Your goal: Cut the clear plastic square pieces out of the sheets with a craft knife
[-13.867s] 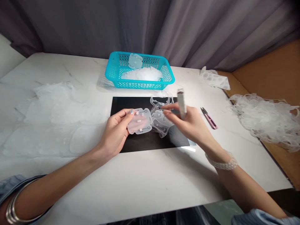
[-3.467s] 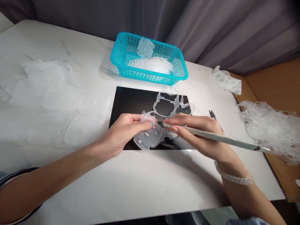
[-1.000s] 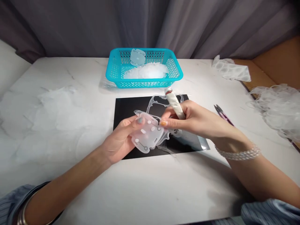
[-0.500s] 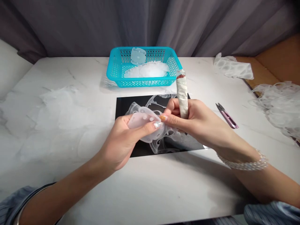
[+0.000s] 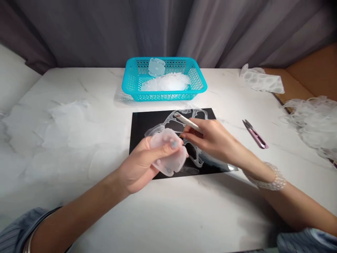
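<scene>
My left hand [image 5: 140,161] is closed on a frosted, translucent plate-like piece [image 5: 170,164] with notched edges and small round spots, thumb pressed on top. It may be more than one layer; I cannot tell. To its right, my right hand [image 5: 214,138] grips a pale, wrapped pen-like tool [image 5: 188,122] with a dark red band near its upper end. The tool's lower end is hidden by the fingers. Beneath both hands, clear cut-out trimmings [image 5: 198,160] lie on a black mat [image 5: 140,121].
A blue basket [image 5: 164,96] at the back holds several frosted pieces. Purple-handled thread snips [image 5: 255,134] lie right of the mat. Translucent scraps [image 5: 310,121] are heaped at the far right, with a crumpled sheet [image 5: 260,79] behind. Frosted sheets [image 5: 71,140] spread across the left side.
My right hand has drawn away from the frosted piece, and its tool has tipped from upright to leaning left. My left hand has turned the piece so more of its face shows.
</scene>
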Demonstrator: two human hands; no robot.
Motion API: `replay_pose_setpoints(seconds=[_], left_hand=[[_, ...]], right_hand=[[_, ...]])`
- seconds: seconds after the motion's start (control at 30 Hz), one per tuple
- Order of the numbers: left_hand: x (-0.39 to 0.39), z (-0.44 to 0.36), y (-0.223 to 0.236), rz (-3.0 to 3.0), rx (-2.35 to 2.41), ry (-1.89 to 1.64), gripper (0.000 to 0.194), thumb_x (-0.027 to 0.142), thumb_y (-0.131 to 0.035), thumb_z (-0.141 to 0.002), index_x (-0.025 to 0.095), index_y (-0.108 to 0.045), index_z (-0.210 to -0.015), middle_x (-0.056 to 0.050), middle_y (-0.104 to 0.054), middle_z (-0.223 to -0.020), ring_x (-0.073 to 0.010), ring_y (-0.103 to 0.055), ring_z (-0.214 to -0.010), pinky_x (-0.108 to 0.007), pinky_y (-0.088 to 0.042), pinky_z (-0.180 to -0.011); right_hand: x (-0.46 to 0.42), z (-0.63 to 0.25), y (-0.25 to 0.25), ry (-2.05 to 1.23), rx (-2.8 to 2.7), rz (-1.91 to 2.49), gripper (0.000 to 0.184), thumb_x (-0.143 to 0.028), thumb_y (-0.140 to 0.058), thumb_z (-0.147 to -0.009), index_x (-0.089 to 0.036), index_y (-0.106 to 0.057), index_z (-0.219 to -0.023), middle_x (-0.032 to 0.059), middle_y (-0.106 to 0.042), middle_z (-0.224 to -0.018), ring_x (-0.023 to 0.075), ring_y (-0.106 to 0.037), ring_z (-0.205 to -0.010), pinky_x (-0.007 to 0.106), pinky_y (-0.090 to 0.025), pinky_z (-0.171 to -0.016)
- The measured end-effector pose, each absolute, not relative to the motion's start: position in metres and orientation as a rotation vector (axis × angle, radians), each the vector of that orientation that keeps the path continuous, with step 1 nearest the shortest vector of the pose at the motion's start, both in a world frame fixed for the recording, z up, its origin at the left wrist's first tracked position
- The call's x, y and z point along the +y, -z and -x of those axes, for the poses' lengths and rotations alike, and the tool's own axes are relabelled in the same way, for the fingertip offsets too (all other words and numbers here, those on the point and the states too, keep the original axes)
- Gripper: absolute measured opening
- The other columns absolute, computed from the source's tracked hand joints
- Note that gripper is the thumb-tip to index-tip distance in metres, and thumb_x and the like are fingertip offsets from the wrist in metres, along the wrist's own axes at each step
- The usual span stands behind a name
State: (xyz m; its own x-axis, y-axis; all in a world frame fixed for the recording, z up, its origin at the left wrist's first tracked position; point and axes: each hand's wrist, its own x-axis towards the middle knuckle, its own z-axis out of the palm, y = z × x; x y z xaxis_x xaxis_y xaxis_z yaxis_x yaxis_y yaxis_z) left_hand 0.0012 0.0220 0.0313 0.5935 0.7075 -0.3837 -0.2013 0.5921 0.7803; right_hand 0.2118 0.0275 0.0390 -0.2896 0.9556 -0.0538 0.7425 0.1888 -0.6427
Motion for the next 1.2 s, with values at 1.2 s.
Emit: replay_pose_setpoints(seconds=[1.2], left_hand=[[0.021, 0.009, -0.044, -1.071, 0.636, -0.332, 0.014, 0.027, -0.073, -0.083, 0.021, -0.078, -0.072, 0.001, -0.071, -0.066, -0.0106, -0.062, -0.062, -0.021, -0.049, -0.063]], right_hand=[[0.011, -0.195, -0.043, -0.581, -2.184, 1.365, 0.012, -0.014, -0.053, -0.089, -0.018, -0.062, -0.082, 0.0029, -0.064, -0.076, 0.0135, -0.056, -0.063, 0.025, -0.039, -0.058]])
